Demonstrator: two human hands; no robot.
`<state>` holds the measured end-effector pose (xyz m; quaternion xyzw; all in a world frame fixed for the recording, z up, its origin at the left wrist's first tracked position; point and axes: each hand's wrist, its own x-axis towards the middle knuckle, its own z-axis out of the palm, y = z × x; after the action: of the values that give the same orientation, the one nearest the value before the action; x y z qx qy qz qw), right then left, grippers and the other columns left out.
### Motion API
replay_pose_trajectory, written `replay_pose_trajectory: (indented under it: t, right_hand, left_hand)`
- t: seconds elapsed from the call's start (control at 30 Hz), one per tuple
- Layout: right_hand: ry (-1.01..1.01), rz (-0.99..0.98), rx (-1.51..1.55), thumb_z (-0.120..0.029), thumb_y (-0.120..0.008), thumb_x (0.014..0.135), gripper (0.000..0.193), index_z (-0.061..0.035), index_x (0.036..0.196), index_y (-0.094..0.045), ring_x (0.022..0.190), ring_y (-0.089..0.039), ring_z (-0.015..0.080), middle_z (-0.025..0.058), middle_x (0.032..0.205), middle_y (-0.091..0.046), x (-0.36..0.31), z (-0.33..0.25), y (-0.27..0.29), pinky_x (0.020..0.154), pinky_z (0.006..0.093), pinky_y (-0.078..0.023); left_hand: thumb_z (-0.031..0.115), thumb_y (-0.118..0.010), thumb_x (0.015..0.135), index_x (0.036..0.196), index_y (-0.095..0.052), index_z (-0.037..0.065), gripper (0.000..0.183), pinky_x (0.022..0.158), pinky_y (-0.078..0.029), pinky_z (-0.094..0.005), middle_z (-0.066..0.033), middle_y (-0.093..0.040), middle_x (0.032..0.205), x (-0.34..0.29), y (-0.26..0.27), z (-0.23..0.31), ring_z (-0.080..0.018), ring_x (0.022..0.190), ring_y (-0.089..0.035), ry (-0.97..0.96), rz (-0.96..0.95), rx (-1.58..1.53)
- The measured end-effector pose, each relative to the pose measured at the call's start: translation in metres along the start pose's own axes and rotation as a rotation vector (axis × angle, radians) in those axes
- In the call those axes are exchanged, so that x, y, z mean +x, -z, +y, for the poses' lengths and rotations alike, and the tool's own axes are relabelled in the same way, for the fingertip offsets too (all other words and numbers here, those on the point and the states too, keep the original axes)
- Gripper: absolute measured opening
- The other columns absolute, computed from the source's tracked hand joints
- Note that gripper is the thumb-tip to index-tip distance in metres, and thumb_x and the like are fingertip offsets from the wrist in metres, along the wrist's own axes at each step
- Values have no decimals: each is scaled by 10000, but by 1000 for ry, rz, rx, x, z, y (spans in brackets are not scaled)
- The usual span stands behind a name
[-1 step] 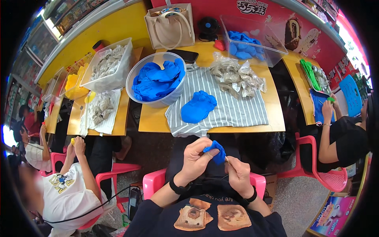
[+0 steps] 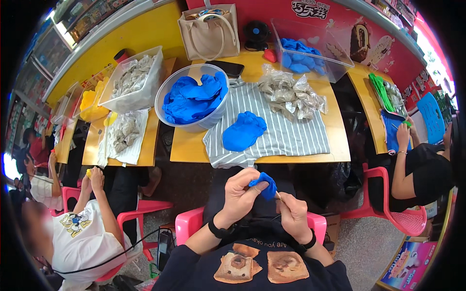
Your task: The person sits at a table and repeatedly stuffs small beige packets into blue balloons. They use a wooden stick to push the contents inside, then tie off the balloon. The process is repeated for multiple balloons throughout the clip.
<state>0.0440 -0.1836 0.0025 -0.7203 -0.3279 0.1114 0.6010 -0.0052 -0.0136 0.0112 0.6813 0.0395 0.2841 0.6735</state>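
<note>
Above my lap, my left hand pinches a small crumpled blue piece of thin, soft material between thumb and fingers. Close beside it, my right hand is closed on a thin pale stick, whose tip meets the blue piece's lower right edge. My fingers hide most of the stick. Ahead on the table, a blue bundle of like material lies on a grey-and-white striped shirt. Left of it stands a clear round tub heaped with blue pieces.
Clear bags of greyish-beige pieces lie on the shirt. Behind are a clear bin with blue pieces, a black phone, a cream tote bag and a small black fan. People on pink chairs work at tables on both sides.
</note>
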Motion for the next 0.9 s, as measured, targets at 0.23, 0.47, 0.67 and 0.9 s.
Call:
replay_pose_trajectory:
  t: [0.23, 0.47, 0.67, 0.9]
  right_hand:
    - [18, 79, 28, 96, -558, 874, 194, 20, 1033, -639, 559, -562, 103, 50, 657, -586, -2, 5, -13, 526, 237, -443]
    - [67, 46, -61, 87, -551, 884, 184, 22, 1032, -640, 565, -565, 101, 47, 667, -588, 0, 1, -5, 530, 232, -441]
    - [-23, 80, 8, 96, -531, 880, 197, 25, 1022, -647, 560, -563, 100, 47, 649, -585, -7, 1, -11, 530, 232, -439]
    - [84, 29, -195, 99, -548, 867, 200, 30, 1032, -639, 580, -595, 210, 117, 711, -572, 8, -2, 0, 534, 293, -454]
  left_hand:
    - [-1, -704, 829, 866, -640, -26, 79, 605, -411, -250, -43, -566, 767, -4, -4, -4, -112, 680, -526, 12, -101, 14]
    - [11, -685, 869, 925, -655, -19, 70, 680, -454, -240, -47, -602, 916, 2, -9, 3, -96, 789, -549, 98, 19, -289]
    - [-6, -705, 835, 811, -640, -20, 71, 650, -429, -240, -52, -603, 796, -3, -14, -7, -109, 735, -553, 19, 8, -104]
    - [15, -714, 829, 780, -614, -18, 116, 601, -398, -243, -29, -567, 754, 4, -14, 1, -97, 678, -507, 90, 91, -181]
